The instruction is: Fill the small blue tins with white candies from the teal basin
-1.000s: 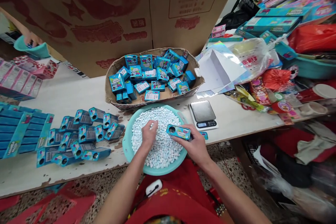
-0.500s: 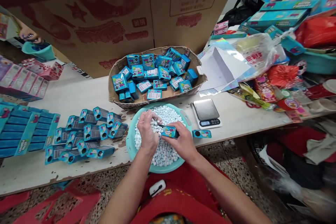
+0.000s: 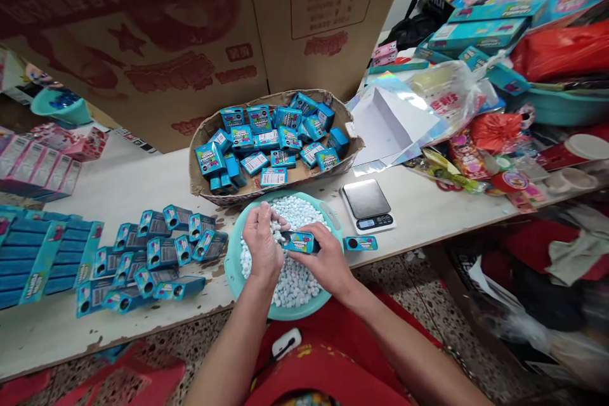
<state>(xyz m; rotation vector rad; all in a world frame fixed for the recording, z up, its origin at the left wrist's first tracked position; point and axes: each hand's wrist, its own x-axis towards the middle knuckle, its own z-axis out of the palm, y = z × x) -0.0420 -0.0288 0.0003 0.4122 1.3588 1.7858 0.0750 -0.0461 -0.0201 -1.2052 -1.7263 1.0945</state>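
Small white and pale blue candies (image 3: 297,279) fill a mint-green basin (image 3: 233,279) in front of me. Over it, my right hand (image 3: 328,260) grips a small blue candy box (image 3: 301,242) lying on its side, its dark round opening facing left. Cupped beside that opening is my left hand (image 3: 263,241), with several candies in its curled fingers. Whether any candy is passing into the box I cannot tell. Another blue box (image 3: 360,243) with a round hole lies on the table just right of the basin.
Behind the basin, a cut-down cardboard tray (image 3: 280,185) holds many blue boxes. A digital scale (image 3: 366,204) stands to the right. Several holed boxes (image 3: 162,252) stand at left beside blue display cartons (image 3: 42,254). A large carton (image 3: 190,32) rises behind; bags and wrappers crowd the right.
The view has shifted slightly. My left hand has turned to a more open cup with candies showing, and the box's dark opening now faces it more visibly.
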